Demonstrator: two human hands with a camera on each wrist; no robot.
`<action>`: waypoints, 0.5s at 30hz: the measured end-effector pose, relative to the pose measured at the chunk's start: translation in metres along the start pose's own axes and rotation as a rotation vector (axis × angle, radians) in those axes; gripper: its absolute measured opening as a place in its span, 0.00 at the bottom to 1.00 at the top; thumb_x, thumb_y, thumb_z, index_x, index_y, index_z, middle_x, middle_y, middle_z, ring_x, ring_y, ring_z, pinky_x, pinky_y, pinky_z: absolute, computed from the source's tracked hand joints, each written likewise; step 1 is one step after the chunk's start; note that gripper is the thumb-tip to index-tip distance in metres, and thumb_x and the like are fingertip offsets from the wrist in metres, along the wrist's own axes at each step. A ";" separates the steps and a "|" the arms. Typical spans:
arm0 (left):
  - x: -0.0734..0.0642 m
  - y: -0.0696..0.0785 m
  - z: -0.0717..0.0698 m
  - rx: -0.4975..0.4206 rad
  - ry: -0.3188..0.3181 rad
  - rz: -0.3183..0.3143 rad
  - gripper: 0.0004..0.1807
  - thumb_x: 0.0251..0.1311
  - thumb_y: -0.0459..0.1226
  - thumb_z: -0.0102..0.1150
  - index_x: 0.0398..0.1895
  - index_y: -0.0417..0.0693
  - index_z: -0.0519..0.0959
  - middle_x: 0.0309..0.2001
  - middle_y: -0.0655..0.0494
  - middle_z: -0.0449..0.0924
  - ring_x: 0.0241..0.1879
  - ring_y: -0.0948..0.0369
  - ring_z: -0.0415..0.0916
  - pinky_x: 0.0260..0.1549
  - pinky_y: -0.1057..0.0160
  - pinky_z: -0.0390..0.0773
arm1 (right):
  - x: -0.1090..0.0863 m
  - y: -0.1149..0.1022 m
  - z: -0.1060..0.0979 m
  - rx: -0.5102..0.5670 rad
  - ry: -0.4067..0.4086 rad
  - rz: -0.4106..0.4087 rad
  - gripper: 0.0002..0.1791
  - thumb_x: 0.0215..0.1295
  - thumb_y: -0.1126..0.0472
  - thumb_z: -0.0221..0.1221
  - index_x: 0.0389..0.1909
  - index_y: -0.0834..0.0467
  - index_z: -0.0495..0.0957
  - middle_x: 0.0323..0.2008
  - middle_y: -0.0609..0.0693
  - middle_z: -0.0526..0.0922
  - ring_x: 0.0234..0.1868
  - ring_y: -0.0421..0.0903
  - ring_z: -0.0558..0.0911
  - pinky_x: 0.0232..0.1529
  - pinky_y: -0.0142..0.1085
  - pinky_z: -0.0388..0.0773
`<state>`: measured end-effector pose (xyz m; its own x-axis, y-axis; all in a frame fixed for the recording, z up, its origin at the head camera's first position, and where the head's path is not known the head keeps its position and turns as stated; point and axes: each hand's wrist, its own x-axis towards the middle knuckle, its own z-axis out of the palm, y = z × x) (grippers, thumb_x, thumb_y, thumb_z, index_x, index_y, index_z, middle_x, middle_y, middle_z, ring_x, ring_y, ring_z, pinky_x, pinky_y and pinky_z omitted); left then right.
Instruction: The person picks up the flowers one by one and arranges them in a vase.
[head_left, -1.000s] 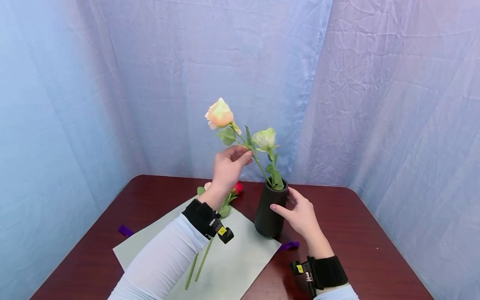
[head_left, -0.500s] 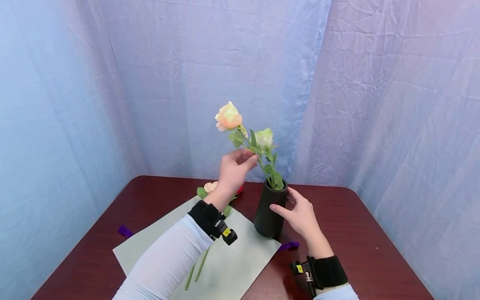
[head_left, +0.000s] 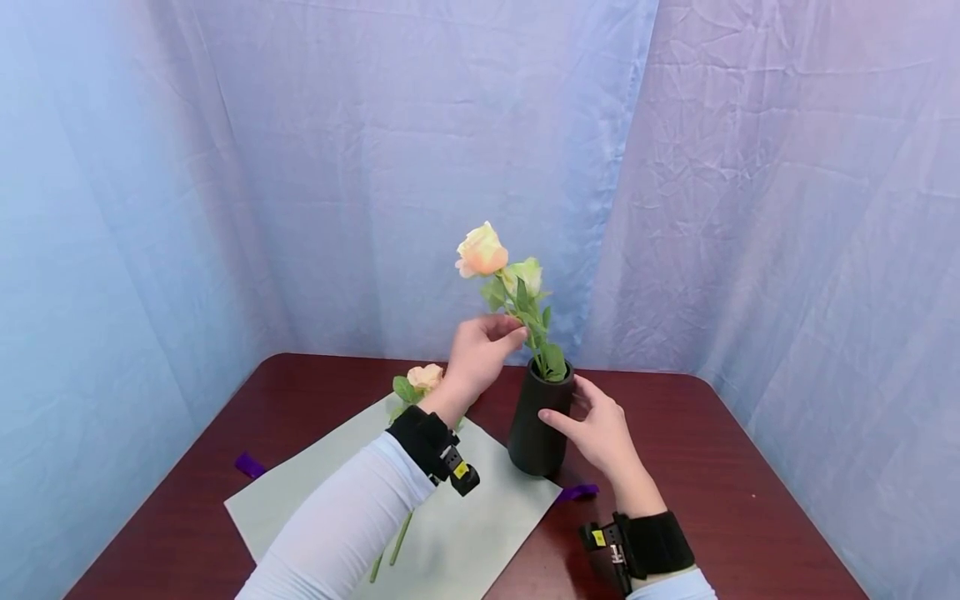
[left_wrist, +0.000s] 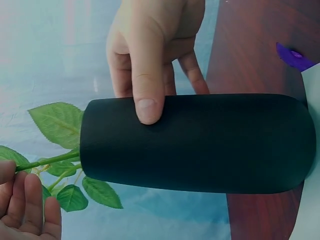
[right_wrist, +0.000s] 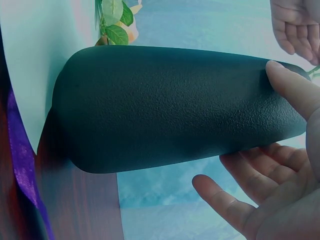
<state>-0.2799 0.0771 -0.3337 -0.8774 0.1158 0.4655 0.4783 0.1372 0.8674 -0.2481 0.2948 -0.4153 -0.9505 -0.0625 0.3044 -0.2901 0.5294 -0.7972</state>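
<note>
A black vase [head_left: 538, 425] stands upright, its base partly over a corner of the pale paper. My right hand [head_left: 600, 433] holds its upper side, thumb on the near face and fingertips on the other side, as the right wrist view shows. My left hand [head_left: 480, 354] pinches the green stem [left_wrist: 47, 161] of a peach rose [head_left: 482, 250], whose lower end is inside the vase mouth. A pale green rose [head_left: 522, 275] also stands in the vase, partly behind the peach bloom. Leaves of both stems overlap above the rim.
Pale green paper [head_left: 480, 533] lies on the dark red table [head_left: 675, 467]. Another peach rose [head_left: 425, 377] rests there; cut stems [head_left: 401, 537] show past my left forearm. Purple ribbon ends [head_left: 250, 465] poke out at both sides of the paper. Blue cloth hangs behind.
My left hand has moved right and slightly down, bringing the peach rose more upright and closer to the pale green one. My right hand and the vase have stayed put.
</note>
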 end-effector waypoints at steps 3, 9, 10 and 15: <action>-0.001 -0.002 0.002 0.008 -0.003 -0.009 0.13 0.69 0.43 0.65 0.47 0.44 0.86 0.40 0.46 0.86 0.43 0.51 0.84 0.44 0.55 0.80 | 0.000 0.001 0.001 -0.003 0.001 -0.001 0.48 0.56 0.39 0.73 0.75 0.52 0.66 0.63 0.57 0.78 0.61 0.56 0.80 0.56 0.54 0.78; 0.000 -0.005 0.004 0.071 -0.010 -0.011 0.14 0.71 0.43 0.62 0.51 0.44 0.86 0.40 0.48 0.87 0.43 0.51 0.85 0.44 0.55 0.81 | 0.000 0.002 0.001 -0.002 0.006 -0.015 0.48 0.57 0.39 0.73 0.74 0.53 0.66 0.63 0.59 0.78 0.61 0.57 0.80 0.56 0.55 0.78; 0.000 -0.006 0.005 0.085 -0.013 -0.010 0.14 0.71 0.43 0.62 0.51 0.44 0.86 0.40 0.49 0.87 0.42 0.53 0.85 0.43 0.56 0.81 | 0.000 0.002 0.001 -0.001 0.005 -0.018 0.48 0.57 0.39 0.73 0.74 0.54 0.66 0.63 0.59 0.78 0.61 0.57 0.80 0.57 0.55 0.77; -0.001 -0.008 0.008 0.175 -0.028 0.029 0.12 0.72 0.42 0.61 0.48 0.46 0.86 0.37 0.56 0.86 0.38 0.60 0.83 0.38 0.59 0.80 | 0.000 0.001 0.001 0.006 0.002 -0.013 0.48 0.57 0.40 0.73 0.75 0.54 0.65 0.64 0.60 0.78 0.61 0.57 0.80 0.57 0.54 0.77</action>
<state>-0.2829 0.0837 -0.3423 -0.8629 0.1490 0.4829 0.5047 0.3019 0.8088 -0.2488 0.2944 -0.4168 -0.9465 -0.0676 0.3154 -0.3028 0.5235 -0.7964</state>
